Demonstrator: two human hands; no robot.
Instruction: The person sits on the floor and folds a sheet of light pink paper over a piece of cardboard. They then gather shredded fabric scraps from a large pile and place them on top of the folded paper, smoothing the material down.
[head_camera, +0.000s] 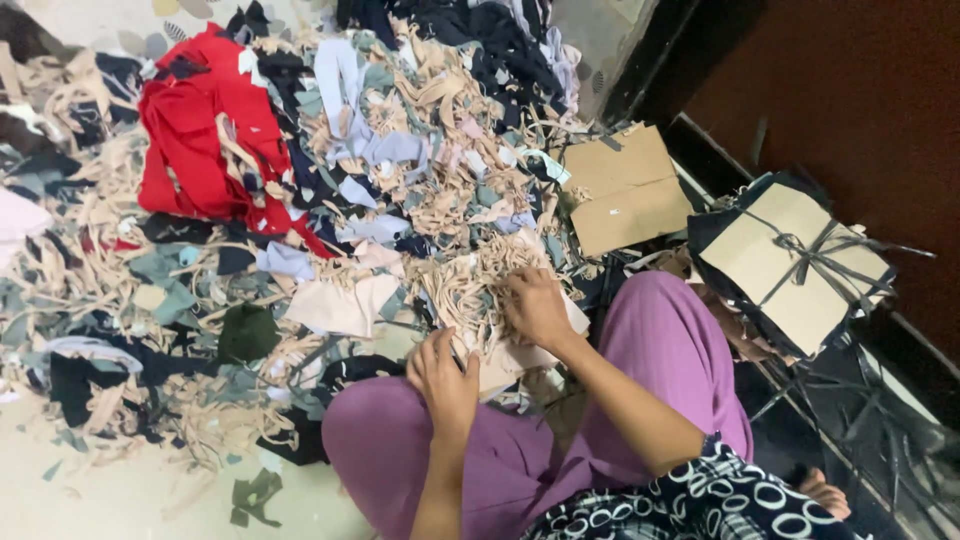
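Observation:
I sit on the floor with purple trousers (660, 340) over my bent knees. A big heap of fabric scraps (400, 170), mostly beige strips with blue, grey and dark bits, lies in front of me. My right hand (535, 305) presses into a tangle of beige strips (470, 280) at the heap's near edge. My left hand (445, 375) grips the edge of pale beige cloth pieces (505, 365) resting between my knees. Its fingers are curled around the cloth.
A red cloth (195, 140) lies in the heap at the upper left. A flat brown cardboard piece (625, 185) sits behind my right knee. A bundle of dark fabric with cardboard on top, tied with a strip (795, 265), stands on the right by a dark wall (860, 90).

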